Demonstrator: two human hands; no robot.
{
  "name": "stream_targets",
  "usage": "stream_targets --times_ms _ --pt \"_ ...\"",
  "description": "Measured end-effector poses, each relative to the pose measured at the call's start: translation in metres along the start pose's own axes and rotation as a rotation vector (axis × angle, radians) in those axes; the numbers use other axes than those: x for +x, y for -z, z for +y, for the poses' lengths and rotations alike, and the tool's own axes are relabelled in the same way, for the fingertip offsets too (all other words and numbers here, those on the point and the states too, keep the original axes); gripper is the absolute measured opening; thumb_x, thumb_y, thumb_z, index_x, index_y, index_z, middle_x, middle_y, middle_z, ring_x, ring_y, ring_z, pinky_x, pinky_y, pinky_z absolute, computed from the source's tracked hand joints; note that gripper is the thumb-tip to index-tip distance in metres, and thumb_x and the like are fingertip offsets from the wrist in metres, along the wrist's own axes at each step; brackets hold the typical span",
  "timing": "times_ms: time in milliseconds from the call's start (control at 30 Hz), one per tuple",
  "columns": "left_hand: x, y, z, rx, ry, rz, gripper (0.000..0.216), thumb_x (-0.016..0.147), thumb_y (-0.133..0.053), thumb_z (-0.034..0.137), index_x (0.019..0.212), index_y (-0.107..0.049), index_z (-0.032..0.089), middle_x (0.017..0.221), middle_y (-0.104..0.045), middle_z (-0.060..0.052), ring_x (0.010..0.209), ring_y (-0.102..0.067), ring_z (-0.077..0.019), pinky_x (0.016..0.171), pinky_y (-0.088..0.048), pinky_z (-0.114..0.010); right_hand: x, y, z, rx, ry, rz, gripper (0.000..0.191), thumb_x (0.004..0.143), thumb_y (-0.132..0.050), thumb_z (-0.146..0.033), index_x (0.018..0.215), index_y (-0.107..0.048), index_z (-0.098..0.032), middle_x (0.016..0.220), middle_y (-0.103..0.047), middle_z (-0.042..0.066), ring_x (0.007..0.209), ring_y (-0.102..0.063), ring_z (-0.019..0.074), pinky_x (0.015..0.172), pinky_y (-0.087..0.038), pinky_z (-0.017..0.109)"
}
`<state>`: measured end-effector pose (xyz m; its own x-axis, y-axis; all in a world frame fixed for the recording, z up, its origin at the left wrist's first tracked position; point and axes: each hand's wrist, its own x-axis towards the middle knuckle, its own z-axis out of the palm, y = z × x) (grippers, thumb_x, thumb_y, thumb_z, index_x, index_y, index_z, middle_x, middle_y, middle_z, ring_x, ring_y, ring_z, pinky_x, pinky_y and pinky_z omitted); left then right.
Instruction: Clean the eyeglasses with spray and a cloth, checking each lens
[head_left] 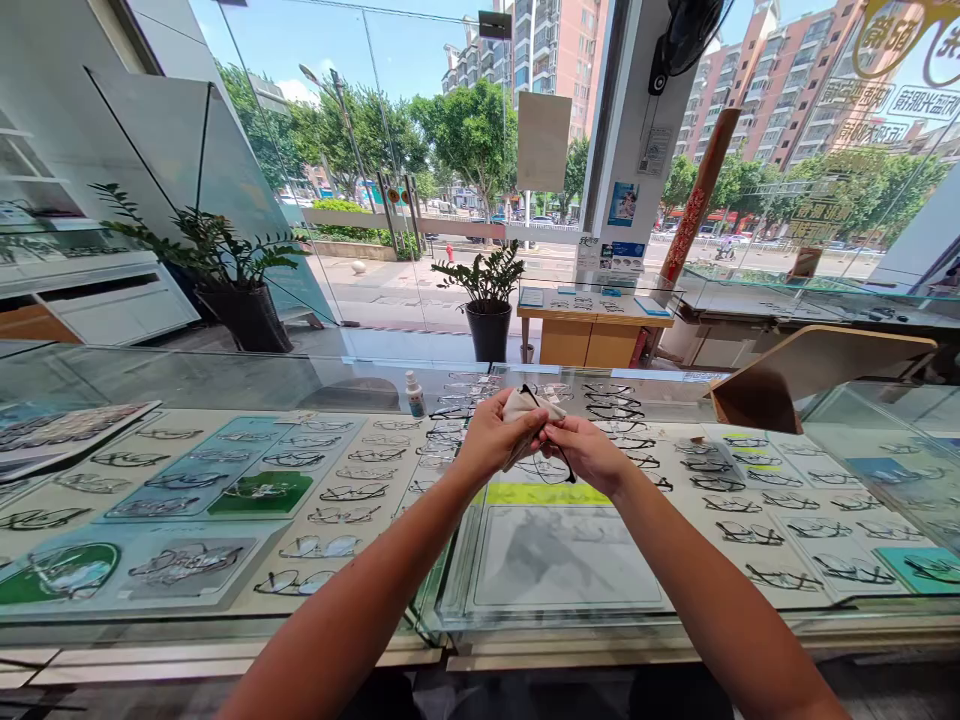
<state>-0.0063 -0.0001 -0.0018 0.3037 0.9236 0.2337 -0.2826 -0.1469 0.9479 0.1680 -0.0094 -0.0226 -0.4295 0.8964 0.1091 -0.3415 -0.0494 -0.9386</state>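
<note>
Bright daylight pours in through the front window (390,130)!
The sky (409,50) glows strongest, while the bottom edge sinks into gloom; here's the glass counter (352,390) mirroring soft reflections, and a smudgy grey patch (559,550) on the white panel (637,590), shadow or reflection, can't tell! Of 2 potted plants, the left plant (244,315) leans outward under wide-angle stretch, the centre plant (489,325) stands straight!

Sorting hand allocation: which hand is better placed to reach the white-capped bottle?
Probably left: the left hand is nearer the white-capped bottle, though it holds a pale cloth. The right hand is farther off, at the eyeglasses.
</note>
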Motion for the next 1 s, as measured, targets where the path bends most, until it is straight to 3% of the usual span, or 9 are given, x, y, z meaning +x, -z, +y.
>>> stream_targets --times_ms 167,333,467,600,800,1000 --pt "-0.001 -0.003 -0.003 0.024 -0.074 0.083 0.051 0.083 -0.081 0.063 0.075 -0.056 0.02 0.052 -0.063 0.002 0.04 -0.055 -0.0128 0.042 -0.045 -0.024 -0.001 -0.006 0.004 -0.035 0.022 -0.02 0.04 0.076 -0.091 -0.056 0.083 -0.079 -0.019 0.086 -0.076 0.006 0.076 -0.053 0.0158 0.078 -0.04 0.035" --pt "0.004 0.001 -0.003 0.01 0.013 0.07 0.06 0.078 -0.078 0.075 0.078 -0.058 0.018 0.053 -0.065 -0.001 0.041 -0.058 -0.014 0.042 -0.046 -0.024 0.001 -0.006 0.002 -0.041 0.039 0.026 0.042 0.074 -0.091 -0.056 0.081 -0.075 -0.018 0.084 -0.075 0.006 0.076 -0.054 0.0159 0.076 -0.039 0.035" --pt "0.006 0.004 0.001 -0.03 0.068 0.025 0.064 0.071 -0.087 0.072 0.09 -0.063 0.016 0.065 -0.072 -0.002 0.051 -0.065 -0.0139 0.05 -0.055 -0.024 0.001 -0.004 -0.002 -0.007 0.033 0.077 0.044 0.07 -0.094 -0.056 0.081 -0.075 -0.018 0.085 -0.076 0.006 0.078 -0.057 0.0166 0.074 -0.039 0.034" --pt "0.005 0.006 0.003 -0.047 0.074 -0.007 0.059 0.076 -0.085 0.068 0.091 -0.062 0.016 0.065 -0.071 -0.002 0.052 -0.065 -0.0135 0.052 -0.055 -0.024 0.0 -0.003 -0.004 0.008 0.024 0.078 0.044 0.07 -0.095 -0.055 0.081 -0.075 -0.017 0.085 -0.076 0.007 0.079 -0.058 0.0167 0.075 -0.039 0.034" --pt "0.003 0.011 0.006 -0.069 0.082 -0.127 0.048 0.073 -0.095 0.041 0.103 -0.069 0.014 0.085 -0.078 -0.006 0.068 -0.073 -0.016 0.071 -0.063 -0.029 0.002 0.004 -0.001 0.068 0.003 0.069 0.042 0.07 -0.095 -0.052 0.085 -0.076 -0.017 0.084 -0.074 0.006 0.076 -0.058 0.0157 0.074 -0.04 0.034" --pt "0.002 0.007 0.002 0.039 0.008 -0.018 0.046 0.07 -0.096 0.042 0.096 -0.069 0.016 0.078 -0.075 -0.002 0.059 -0.068 -0.0144 0.06 -0.059 -0.026 0.002 0.002 0.003 0.105 -0.02 0.025 0.041 0.07 -0.097 -0.049 0.088 -0.078 -0.017 0.085 -0.074 0.006 0.077 -0.059 0.0161 0.074 -0.04 0.033"
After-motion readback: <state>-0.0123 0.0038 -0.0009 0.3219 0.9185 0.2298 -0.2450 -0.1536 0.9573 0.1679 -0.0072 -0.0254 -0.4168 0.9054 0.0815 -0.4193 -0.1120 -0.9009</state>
